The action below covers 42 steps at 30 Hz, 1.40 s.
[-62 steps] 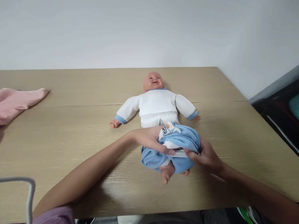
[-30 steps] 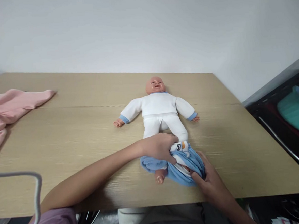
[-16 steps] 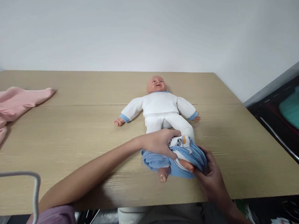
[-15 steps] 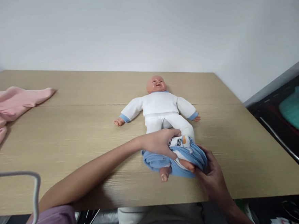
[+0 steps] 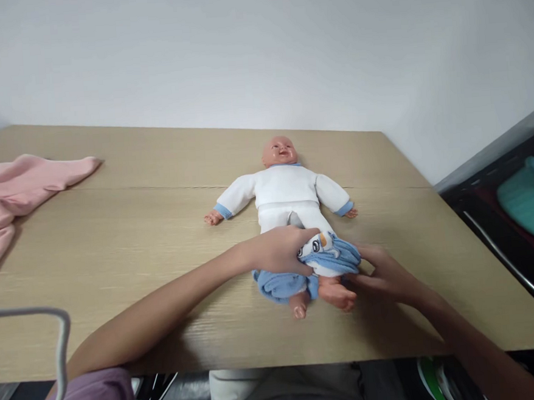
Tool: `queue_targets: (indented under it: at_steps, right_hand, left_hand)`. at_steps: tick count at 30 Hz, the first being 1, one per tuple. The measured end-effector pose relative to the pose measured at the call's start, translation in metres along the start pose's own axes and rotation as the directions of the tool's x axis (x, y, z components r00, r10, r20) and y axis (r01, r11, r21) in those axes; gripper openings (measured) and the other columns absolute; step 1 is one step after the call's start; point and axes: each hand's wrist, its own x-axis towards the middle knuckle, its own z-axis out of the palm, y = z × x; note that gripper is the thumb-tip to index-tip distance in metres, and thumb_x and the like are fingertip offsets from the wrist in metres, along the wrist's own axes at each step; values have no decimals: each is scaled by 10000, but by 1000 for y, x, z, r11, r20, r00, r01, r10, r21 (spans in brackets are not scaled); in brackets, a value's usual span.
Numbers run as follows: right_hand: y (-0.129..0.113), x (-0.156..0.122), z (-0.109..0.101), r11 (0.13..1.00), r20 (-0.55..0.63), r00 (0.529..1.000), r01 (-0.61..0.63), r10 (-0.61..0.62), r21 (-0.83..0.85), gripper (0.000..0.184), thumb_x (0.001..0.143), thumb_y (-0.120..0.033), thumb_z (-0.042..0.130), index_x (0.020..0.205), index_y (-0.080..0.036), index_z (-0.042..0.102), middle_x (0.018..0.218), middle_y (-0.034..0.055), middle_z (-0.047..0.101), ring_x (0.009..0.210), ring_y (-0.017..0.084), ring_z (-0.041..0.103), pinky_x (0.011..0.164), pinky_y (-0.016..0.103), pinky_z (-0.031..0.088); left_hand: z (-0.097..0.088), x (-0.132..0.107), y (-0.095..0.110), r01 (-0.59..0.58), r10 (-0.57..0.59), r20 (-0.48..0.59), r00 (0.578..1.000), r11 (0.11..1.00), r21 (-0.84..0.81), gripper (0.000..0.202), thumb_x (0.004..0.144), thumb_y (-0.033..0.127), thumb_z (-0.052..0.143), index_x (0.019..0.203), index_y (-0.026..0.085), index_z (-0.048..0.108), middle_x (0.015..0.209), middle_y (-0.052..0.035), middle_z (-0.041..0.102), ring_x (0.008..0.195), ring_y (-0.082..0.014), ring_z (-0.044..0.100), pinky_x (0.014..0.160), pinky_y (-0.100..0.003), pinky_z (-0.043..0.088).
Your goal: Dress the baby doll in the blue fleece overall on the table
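Observation:
A baby doll point(image 5: 286, 183) in white cloth with blue cuffs lies on its back on the table, head away from me. Blue and white baby pants point(image 5: 328, 259) with an animal face are bunched around its lower legs; both bare feet stick out at the bottom. My left hand point(image 5: 286, 250) grips the bunched pants from the left, thumb and fingers closed on the cloth. On the other side my right hand point(image 5: 379, 271) pinches the same cloth beside the doll's foot point(image 5: 337, 292). Some fingertips of both hands are hidden by fabric.
A pink garment point(image 5: 14, 187) lies at the table's left side. A white cable point(image 5: 64, 342) crosses the lower left corner. To the right, beyond the table point(image 5: 159, 232), stands a dark rack with a teal item point(image 5: 530, 206). The wall rises behind.
The bunched pants have slid up the doll's leg on my right, and more of that foot shows. My right hand has moved up with the cloth; my left hand has shifted slightly.

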Motion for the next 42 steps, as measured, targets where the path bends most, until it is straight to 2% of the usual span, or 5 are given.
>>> queue_targets:
  at_steps: [7,17,23,31,42]
  right_hand:
    - [17,8,-10,993,141,990,-34,17,115,478,1008,-492,888,1413,-268,770,1366,101,828,1166,342,810,981,429,678]
    - [11,44,-10,993,-145,985,107,-98,52,424,1079,-683,754,1006,-265,737,939,41,724,878,240,699,838,363,594]
    - [26,80,11,967,-331,943,60,25,246,521,1038,-779,764,1039,-271,650,864,-19,602,732,169,533,663,289,482]
    - [23,62,5,965,-83,987,153,-138,213,461,1089,-665,754,922,-238,701,884,-1,547,792,175,532,744,309,474]
    - [28,72,25,890,-322,924,-39,205,454,577,979,-833,798,1025,-287,620,879,-31,550,745,174,467,686,298,463]
  left_hand:
    - [-12,-19,11,-7,32,-87,996,962,274,672,909,725,926,1231,173,720,1266,-146,735,1254,-388,638,1145,-491,485]
    - [-2,-48,-46,-196,167,-204,965,972,-129,511,1005,627,862,1310,234,747,1666,-176,602,1571,-432,515,1363,-615,351]
    - [28,-47,-66,-269,84,-478,874,904,-333,301,1069,441,810,1259,229,712,1382,-141,730,1321,-328,687,1210,-505,525]
    - [35,-51,-51,-62,-92,-733,674,982,-181,168,1064,347,782,1062,232,660,1301,-104,709,1271,-282,631,1167,-464,480]
    - [37,-59,-66,-65,-74,-516,854,967,-245,160,1065,358,729,1131,236,648,1512,-157,601,1496,-353,528,1327,-581,369]
